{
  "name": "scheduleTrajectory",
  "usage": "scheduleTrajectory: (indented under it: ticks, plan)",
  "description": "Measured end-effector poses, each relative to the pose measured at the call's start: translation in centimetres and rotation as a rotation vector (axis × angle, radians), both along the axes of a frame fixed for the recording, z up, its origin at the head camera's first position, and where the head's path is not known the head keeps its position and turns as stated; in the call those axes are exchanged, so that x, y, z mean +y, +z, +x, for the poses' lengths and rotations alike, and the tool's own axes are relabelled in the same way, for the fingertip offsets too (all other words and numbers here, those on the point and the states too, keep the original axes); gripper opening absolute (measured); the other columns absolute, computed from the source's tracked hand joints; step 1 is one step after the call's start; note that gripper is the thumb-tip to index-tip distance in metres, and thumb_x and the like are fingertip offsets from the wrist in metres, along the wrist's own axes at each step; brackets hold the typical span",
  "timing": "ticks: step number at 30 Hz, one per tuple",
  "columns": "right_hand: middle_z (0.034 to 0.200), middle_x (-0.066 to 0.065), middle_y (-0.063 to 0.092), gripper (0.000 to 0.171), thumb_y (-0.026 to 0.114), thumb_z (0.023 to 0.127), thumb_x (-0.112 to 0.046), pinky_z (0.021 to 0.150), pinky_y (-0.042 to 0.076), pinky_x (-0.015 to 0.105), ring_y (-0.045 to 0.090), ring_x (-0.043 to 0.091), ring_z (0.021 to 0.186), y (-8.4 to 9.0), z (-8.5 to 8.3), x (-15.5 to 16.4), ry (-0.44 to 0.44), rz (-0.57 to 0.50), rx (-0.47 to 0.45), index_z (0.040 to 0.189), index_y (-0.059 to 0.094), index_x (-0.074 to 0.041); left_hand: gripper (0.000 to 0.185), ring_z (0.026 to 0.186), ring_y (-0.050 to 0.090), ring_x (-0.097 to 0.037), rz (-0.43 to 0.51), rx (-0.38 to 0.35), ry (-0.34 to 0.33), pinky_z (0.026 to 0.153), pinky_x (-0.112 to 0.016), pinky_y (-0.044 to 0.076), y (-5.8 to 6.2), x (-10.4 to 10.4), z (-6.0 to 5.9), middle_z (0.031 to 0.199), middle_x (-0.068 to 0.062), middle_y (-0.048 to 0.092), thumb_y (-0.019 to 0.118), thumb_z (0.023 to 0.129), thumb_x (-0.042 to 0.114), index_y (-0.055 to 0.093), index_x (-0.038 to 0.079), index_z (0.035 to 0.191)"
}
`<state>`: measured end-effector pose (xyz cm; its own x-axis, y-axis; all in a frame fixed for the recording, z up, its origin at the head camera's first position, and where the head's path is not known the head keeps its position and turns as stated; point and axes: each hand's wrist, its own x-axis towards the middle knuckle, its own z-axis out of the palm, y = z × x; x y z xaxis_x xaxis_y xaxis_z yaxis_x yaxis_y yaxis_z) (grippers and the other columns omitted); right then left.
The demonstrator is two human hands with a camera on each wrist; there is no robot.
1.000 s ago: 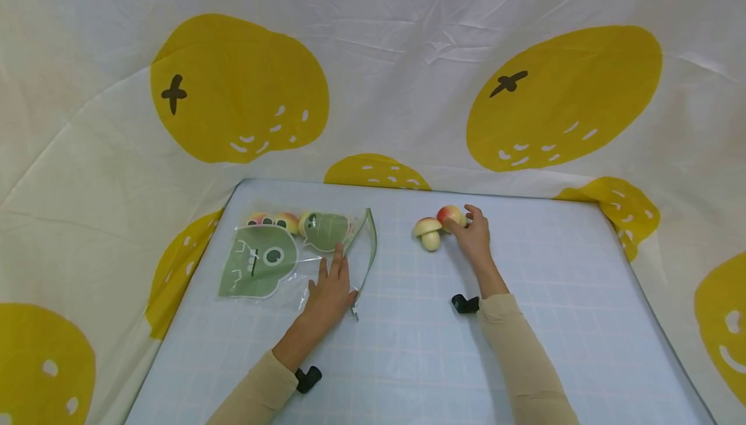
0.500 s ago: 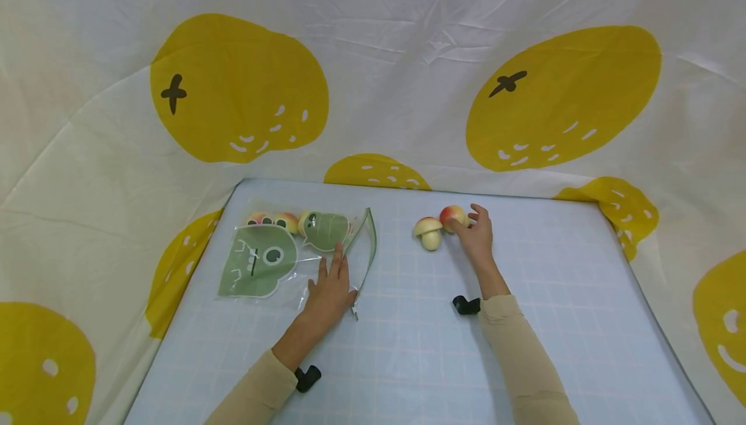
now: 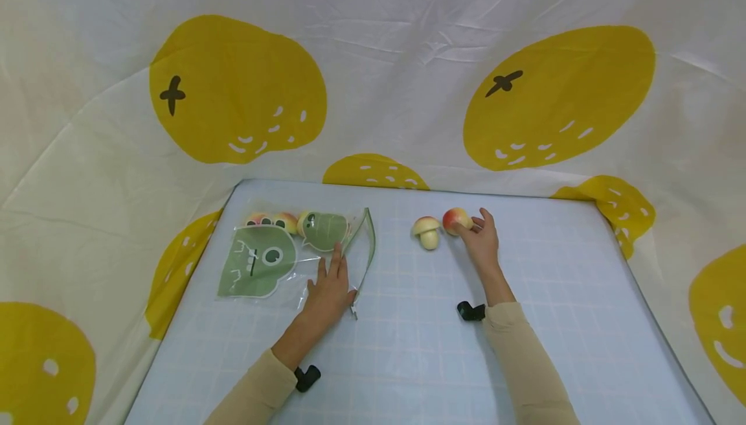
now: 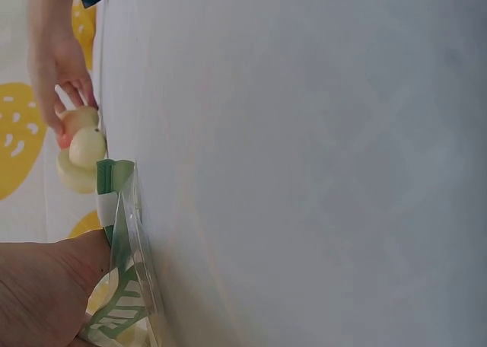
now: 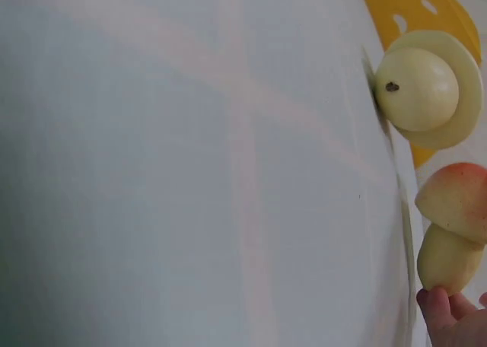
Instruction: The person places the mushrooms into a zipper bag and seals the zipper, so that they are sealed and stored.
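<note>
Meanwhile, the right hand [image 3: 482, 241] reached across the pale blue gridded mat [image 3: 559, 321] and pinched a red-capped toy mushroom [image 3: 455, 219] by its stem, fingertips [image 5: 440, 310] curled round the lower end; the wrist view showed the mushroom raised slightly off the mat, cap pointing away from the palm. Just beside it, apart and toward the left, lay a pale toy mushroom [image 3: 427, 231] on its side, its round cream cap [image 5: 426, 88] facing the right wrist camera.

The left hand [image 3: 330, 289] lay flat with straight fingers, pressing on the near edge of a clear zip bag [image 3: 303, 256]. The bag was printed with green cartoon faces [image 3: 258, 261] and rested on the left part of the mat; its open mouth, edged in green [image 3: 367, 243], stood up toward the mushrooms. Reddish-yellow rounded things [image 3: 274, 220] showed through the bag's far end, though what they were could not be told. From the left wrist view, the bag's green strip [image 4: 114, 187] rose just beside the palm, with both mushrooms and the other hand beyond it.

Both arms wore beige sleeves [image 3: 524, 360], each with a small black camera mount [image 3: 471, 311] at the wrist. A white cloth printed with large yellow fruit [image 3: 233, 88] hung behind and around the mat
</note>
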<state>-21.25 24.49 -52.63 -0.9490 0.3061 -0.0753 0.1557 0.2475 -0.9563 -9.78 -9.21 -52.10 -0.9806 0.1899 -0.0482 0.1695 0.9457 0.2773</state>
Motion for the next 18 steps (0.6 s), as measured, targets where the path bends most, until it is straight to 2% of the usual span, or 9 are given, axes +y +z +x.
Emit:
scheduleTrajectory:
  ticks: [8, 18]
  plan:
    - [0.142, 0.023, 0.048, 0.086, 0.076, 0.089, -0.023, 0.101, 0.043, 0.040, 0.051, 0.034, 0.124, -0.1, 0.8, 0.4, -0.005, -0.007, 0.023, 0.157, 0.026, -0.005, 0.085, 0.139, 0.028, -0.054, 0.004, -0.003, -0.003, 0.087, -0.074, 0.042, 0.0, 0.0, 0.0, 0.166, -0.016, 0.006, 0.076, 0.091, 0.030, 0.031, -0.009, 0.151]
    - [0.141, 0.022, 0.049, 0.084, 0.079, 0.087, -0.015, 0.107, 0.040, 0.039, 0.050, 0.032, 0.124, 1.0, 1.9, 0.0, 0.009, -0.046, 0.136, 0.155, 0.031, -0.003, 0.085, 0.139, 0.028, -0.054, -0.003, 0.015, -0.006, 0.086, -0.074, 0.043, -0.2, -0.1, 0.0, 0.166, -0.017, 0.007, 0.076, 0.091, 0.031, 0.030, -0.009, 0.151]
